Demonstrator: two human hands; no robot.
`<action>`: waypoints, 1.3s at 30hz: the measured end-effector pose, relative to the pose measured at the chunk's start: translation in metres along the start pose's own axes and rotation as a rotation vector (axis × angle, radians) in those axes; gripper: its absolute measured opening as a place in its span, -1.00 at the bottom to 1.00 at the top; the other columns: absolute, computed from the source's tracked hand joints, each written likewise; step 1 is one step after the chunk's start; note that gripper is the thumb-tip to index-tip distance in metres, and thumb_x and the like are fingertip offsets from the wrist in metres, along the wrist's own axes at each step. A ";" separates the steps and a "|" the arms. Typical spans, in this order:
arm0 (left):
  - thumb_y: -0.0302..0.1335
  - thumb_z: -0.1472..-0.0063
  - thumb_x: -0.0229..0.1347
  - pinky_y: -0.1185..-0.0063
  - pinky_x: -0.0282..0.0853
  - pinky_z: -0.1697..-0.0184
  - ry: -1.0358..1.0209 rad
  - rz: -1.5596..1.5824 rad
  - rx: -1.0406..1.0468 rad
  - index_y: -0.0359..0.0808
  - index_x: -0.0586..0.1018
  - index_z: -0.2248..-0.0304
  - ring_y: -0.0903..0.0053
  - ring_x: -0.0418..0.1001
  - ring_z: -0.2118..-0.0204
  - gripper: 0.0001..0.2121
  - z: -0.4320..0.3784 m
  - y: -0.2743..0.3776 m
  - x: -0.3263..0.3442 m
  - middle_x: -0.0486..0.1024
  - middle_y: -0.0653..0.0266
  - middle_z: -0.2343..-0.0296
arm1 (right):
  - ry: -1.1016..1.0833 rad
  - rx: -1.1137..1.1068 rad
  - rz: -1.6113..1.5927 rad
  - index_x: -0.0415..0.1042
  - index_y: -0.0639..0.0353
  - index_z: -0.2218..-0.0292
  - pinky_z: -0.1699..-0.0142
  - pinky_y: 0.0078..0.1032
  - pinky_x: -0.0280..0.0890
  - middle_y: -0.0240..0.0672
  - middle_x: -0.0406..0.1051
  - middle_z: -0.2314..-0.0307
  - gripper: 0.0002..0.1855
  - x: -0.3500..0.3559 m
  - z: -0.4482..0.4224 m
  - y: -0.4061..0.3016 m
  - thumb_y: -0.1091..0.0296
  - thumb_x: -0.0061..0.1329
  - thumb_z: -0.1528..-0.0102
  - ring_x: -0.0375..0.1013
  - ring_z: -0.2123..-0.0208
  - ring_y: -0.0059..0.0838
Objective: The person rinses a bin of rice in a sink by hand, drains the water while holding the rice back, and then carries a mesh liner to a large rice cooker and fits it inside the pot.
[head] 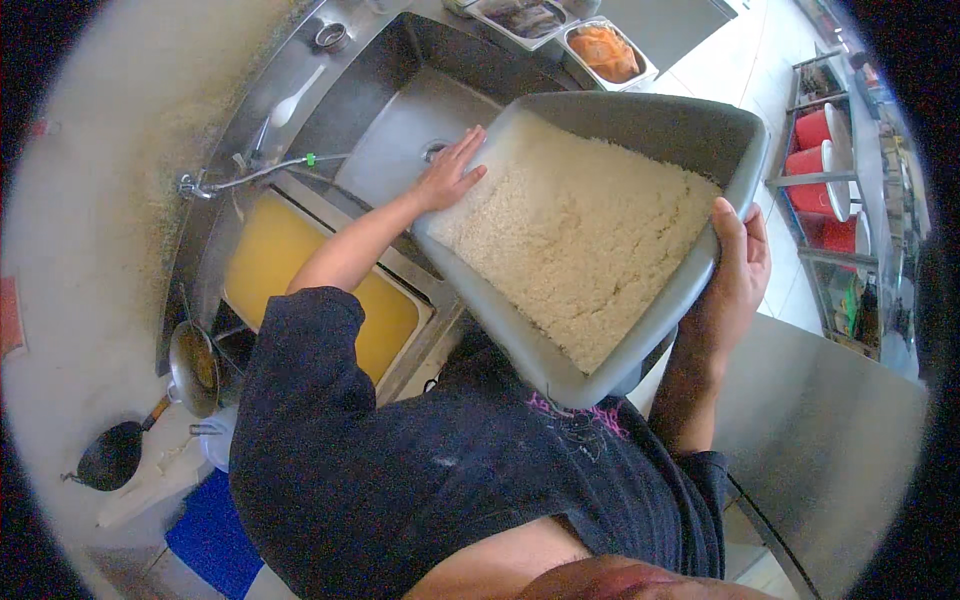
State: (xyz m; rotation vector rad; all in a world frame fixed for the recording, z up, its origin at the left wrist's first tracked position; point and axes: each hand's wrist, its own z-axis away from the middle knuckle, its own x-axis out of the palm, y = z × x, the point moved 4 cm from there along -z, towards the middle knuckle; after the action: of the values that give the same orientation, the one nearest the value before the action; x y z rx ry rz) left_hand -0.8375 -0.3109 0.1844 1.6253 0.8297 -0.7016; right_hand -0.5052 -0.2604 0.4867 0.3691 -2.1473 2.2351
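Note:
A grey plastic tub is held tilted beside the sink, its near corner against my shirt. Pale rice, which looks wet, covers its bottom and heaps toward the left wall. My right hand grips the right rim, thumb over the top and fingers outside. At the left rim lies my left hand, flat and extended, thumb apart from the fingers; whether it presses on the rim or the rice cannot be made out. Behind it is the steel sink basin with its drain.
A tap with a hose reaches into the sink. Yellow liquid fills a rectangular pan at the left. Metal food pans, one with orange food, stand behind the tub. A rack with red containers is at right, above a steel surface.

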 end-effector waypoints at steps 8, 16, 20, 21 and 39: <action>-0.03 -0.30 -0.25 0.23 -0.26 -0.27 -0.028 -0.044 -0.029 -0.24 -0.07 -0.24 0.25 -0.28 -0.31 -0.35 0.000 0.004 -0.001 -0.19 0.14 -0.25 | 0.034 -0.039 0.043 0.35 0.21 0.36 0.38 -0.74 0.21 -0.41 0.39 0.50 -0.87 0.006 0.000 -0.005 0.34 -0.03 -0.12 0.31 0.52 -0.71; -0.01 -0.30 -0.27 0.14 -0.31 -0.26 -0.037 -0.063 -0.045 -0.19 -0.08 -0.24 0.27 -0.31 -0.31 -0.35 -0.001 0.008 0.001 -0.21 0.16 -0.25 | -0.012 -0.044 0.018 0.36 0.22 0.34 0.36 -0.73 0.22 -0.41 0.39 0.49 -0.86 0.002 -0.003 -0.005 0.35 -0.04 -0.12 0.33 0.50 -0.70; -0.02 -0.30 -0.26 0.18 -0.29 -0.27 -0.028 -0.069 -0.044 -0.19 -0.08 -0.24 0.27 -0.29 -0.31 -0.35 -0.001 0.007 0.001 -0.19 0.16 -0.25 | -0.018 -0.038 0.004 0.36 0.21 0.34 0.34 -0.72 0.22 -0.42 0.40 0.48 -0.87 0.004 -0.002 -0.007 0.37 -0.02 -0.11 0.32 0.48 -0.71; -0.02 -0.30 -0.26 0.19 -0.29 -0.27 -0.028 -0.054 -0.041 -0.19 -0.08 -0.24 0.26 -0.28 -0.31 -0.35 -0.001 0.008 0.001 -0.19 0.16 -0.25 | -0.031 -0.038 0.004 0.35 0.20 0.34 0.33 -0.72 0.21 -0.43 0.39 0.48 -0.88 0.003 -0.003 -0.006 0.37 0.00 -0.11 0.32 0.47 -0.71; 0.04 -0.30 -0.31 0.41 0.32 -0.03 0.066 1.545 -0.772 -0.26 0.09 -0.20 0.40 0.22 -0.12 -0.36 0.007 0.037 -0.005 0.17 0.10 -0.11 | 0.251 0.273 0.525 0.16 0.28 -0.03 0.26 -0.59 0.30 -0.30 0.39 0.27 -0.50 -0.205 -0.022 0.127 0.38 -0.05 -0.09 0.37 0.32 -0.58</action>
State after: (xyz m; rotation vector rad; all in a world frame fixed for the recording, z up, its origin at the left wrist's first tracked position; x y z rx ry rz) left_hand -0.8101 -0.3237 0.2083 1.0889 -0.2647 0.7031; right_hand -0.3314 -0.2148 0.3235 -0.5127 -1.9758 2.6616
